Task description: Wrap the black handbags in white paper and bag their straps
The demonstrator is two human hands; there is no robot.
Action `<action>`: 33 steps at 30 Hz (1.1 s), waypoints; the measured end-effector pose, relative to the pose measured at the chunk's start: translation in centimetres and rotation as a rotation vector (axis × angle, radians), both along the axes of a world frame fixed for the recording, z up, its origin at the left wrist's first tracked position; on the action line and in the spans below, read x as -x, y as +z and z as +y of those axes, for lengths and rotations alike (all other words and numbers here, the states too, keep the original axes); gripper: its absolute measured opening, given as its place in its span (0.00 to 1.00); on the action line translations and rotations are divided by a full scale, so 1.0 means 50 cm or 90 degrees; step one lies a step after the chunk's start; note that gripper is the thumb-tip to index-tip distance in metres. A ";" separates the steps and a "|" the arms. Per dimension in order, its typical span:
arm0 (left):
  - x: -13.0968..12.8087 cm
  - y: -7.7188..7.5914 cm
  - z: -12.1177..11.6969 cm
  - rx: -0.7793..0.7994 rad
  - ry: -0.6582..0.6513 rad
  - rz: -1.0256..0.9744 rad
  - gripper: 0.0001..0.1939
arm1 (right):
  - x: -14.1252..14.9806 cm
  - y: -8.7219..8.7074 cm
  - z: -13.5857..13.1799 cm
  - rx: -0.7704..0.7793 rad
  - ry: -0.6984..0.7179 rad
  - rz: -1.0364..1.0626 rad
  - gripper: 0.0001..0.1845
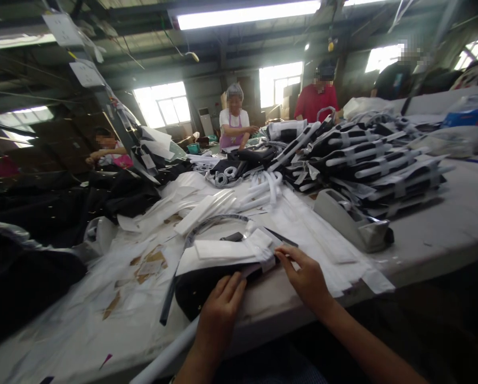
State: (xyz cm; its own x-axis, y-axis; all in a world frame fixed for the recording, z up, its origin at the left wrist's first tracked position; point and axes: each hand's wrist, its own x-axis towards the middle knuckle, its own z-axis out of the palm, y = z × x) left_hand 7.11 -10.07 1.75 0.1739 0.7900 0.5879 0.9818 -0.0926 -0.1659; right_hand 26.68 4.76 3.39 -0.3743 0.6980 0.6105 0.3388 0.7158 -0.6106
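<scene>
A black handbag (193, 290) lies on the table in front of me, partly covered by white foam sheet (223, 249). A white wrap (262, 245) goes round its right part. Behind the foam curves a handle (218, 218) sheathed in clear plastic. My left hand (220, 309) grips the bag's near side, fingers together on top and the thumb hidden. At the bag's right end, my right hand (305, 274) pinches the edge of the white wrap between thumb and fingertips. A dark strap-like strip (169, 298) hangs at the bag's left.
Right of the bag sits a grey pouch-like object (348, 221). Long white strips (318, 229) and foam tubes (262, 192) cover the table middle. A high stack of wrapped black bags (366, 165) stands back right. Dark bags (18, 282) lie left. Several people work beyond.
</scene>
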 end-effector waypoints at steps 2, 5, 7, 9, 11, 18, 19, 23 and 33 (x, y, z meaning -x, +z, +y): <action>-0.001 0.001 0.001 -0.003 -0.005 -0.010 0.25 | -0.015 -0.004 -0.007 0.082 -0.038 0.018 0.11; 0.001 0.003 -0.001 0.007 -0.005 -0.010 0.26 | -0.021 -0.002 -0.009 0.179 -0.037 0.028 0.11; 0.003 0.002 -0.004 0.016 0.002 -0.004 0.27 | -0.019 0.001 -0.012 0.226 -0.030 0.040 0.10; 0.005 -0.001 -0.006 0.024 0.007 -0.003 0.27 | -0.015 0.000 -0.018 0.265 -0.020 0.056 0.09; 0.006 -0.005 -0.007 0.015 0.010 -0.015 0.25 | -0.010 -0.006 -0.025 0.305 -0.010 0.078 0.10; -0.001 0.003 -0.001 -0.080 -0.042 -0.029 0.20 | 0.019 -0.039 -0.025 0.410 0.023 0.203 0.15; -0.002 0.006 0.000 -0.089 -0.045 -0.022 0.20 | 0.021 -0.040 -0.025 0.416 0.026 0.209 0.15; -0.012 0.012 0.016 -0.111 -0.045 -0.005 0.21 | 0.020 -0.044 -0.030 0.417 0.019 0.217 0.12; -0.035 0.025 0.046 -0.042 -0.048 0.027 0.21 | 0.017 -0.056 -0.038 0.405 -0.012 0.254 0.18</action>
